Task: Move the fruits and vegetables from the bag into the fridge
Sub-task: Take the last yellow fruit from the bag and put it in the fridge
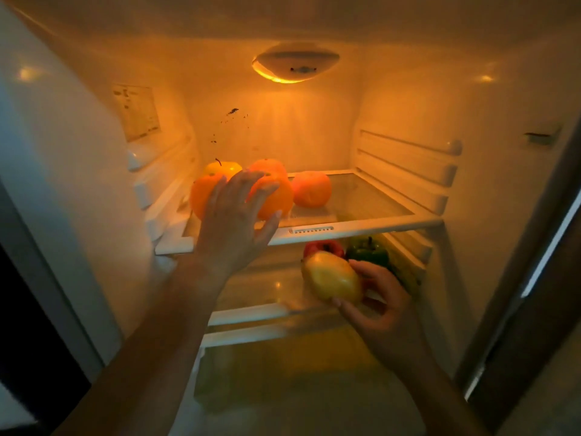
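Note:
The open fridge glows orange inside. On its upper glass shelf (361,196) sit two oranges (273,199) at the front left, a yellow apple (220,168) and another orange fruit behind them, and a reddish-orange fruit (312,187) to the right. My left hand (234,221) is spread with straight fingers just in front of the two oranges. My right hand (377,297) grips a yellow lemon (333,280) in front of the lower shelf. Behind the lemon lie a red pepper (323,247) and a green pepper (367,251).
A lamp housing (295,62) hangs at the back top. Shelf rails (408,171) ribbed along the right wall and left wall. The lower glass shelf (267,287) has bare glass on its left half. A drawer (283,372) lies below. The fridge door edge (534,278) stands at right.

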A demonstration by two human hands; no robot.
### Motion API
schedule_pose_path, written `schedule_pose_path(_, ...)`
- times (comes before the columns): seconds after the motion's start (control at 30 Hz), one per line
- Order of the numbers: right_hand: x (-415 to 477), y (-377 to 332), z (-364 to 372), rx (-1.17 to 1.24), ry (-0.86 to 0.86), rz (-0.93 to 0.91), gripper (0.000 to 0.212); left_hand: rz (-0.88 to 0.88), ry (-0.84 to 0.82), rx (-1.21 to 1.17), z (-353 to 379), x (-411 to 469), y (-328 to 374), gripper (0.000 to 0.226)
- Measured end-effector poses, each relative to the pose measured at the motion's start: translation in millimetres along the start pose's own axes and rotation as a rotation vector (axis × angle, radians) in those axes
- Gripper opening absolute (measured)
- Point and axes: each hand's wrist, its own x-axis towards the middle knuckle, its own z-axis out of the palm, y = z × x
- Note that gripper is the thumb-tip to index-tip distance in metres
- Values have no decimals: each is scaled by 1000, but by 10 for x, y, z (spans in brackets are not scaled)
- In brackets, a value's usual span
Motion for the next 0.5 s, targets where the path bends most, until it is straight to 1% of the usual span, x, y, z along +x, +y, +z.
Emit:
schedule_pose_path(0.2,-80,160,378,-190,-17,47,59,-5,-31,43,35,-29,-20,49)
schedule_pose_path(0.33,-71,177,606,-308,-76,22,60,0,-49,67,38,-51,-26,50)
schedule_pose_path(0.5,21,236,771,-411,-135,-66,62,1,-64,90,23,-54,-26,53)
